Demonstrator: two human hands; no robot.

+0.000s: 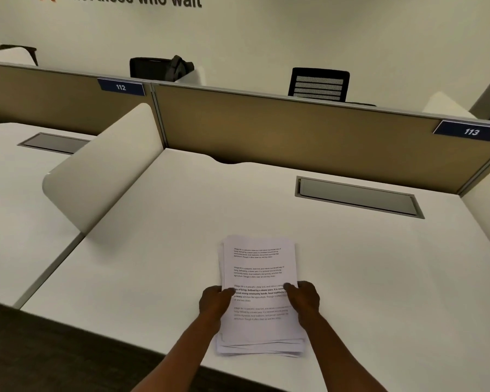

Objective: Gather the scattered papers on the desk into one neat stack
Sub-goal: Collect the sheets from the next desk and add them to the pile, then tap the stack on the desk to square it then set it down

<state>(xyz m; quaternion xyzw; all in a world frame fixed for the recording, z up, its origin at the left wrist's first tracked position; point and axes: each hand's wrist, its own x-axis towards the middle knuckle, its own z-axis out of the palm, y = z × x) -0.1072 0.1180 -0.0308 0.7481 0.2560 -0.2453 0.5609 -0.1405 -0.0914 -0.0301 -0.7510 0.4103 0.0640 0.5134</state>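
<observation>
A stack of white printed papers [259, 267] lies on the white desk [153, 264] near its front edge. The sheets are roughly lined up, with a few lower edges fanned out at the bottom. My left hand [214, 302] grips the stack's left side, thumb on the top sheet. My right hand [304, 299] grips the right side the same way. No loose sheets show elsewhere on the desk.
A tan partition [294, 131] with tags 112 and 113 closes the desk's far side. A white curved divider [102, 171] stands at the left. A grey cable hatch [357, 198] sits in the desk at back right. Dark floor lies below the front edge.
</observation>
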